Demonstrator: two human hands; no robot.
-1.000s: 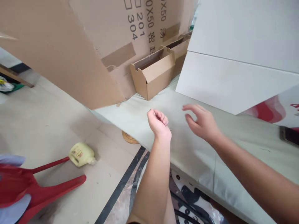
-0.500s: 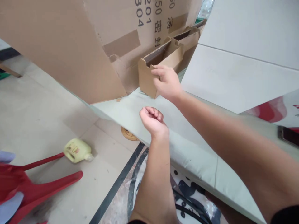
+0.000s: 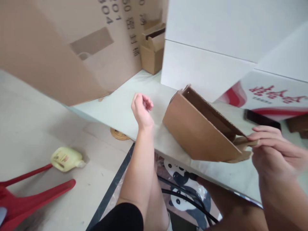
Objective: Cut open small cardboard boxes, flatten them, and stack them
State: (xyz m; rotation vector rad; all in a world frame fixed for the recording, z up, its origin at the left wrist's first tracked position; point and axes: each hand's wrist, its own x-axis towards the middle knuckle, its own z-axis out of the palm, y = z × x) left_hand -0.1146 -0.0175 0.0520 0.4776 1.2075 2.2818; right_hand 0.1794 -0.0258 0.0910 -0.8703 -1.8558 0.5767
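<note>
My right hand (image 3: 276,150) pinches the near end edge of a narrow brown cardboard box (image 3: 192,128). This box is open at the top, and it stands slantwise at the front of the pale green covered tabletop (image 3: 125,93). To the left of the box, my left hand (image 3: 142,110) hovers over the tabletop with its fingers curled in loosely and nothing visible in them. Another small cardboard box (image 3: 151,54), also open-topped, stands farther back against a large printed carton (image 3: 96,70).
White cartons (image 3: 209,61) with red print stand stacked at the back right, a dark phone (image 3: 262,118) before them. On the floor at left lie a pale yellow bottle (image 3: 66,158) and a red plastic stool (image 3: 36,199). Black cables (image 3: 185,199) run below the table edge.
My right hand has taken the nearer cardboard box from beside the large carton and brought it right and towards me. My left hand stays curled. The view has turned to the right.
</note>
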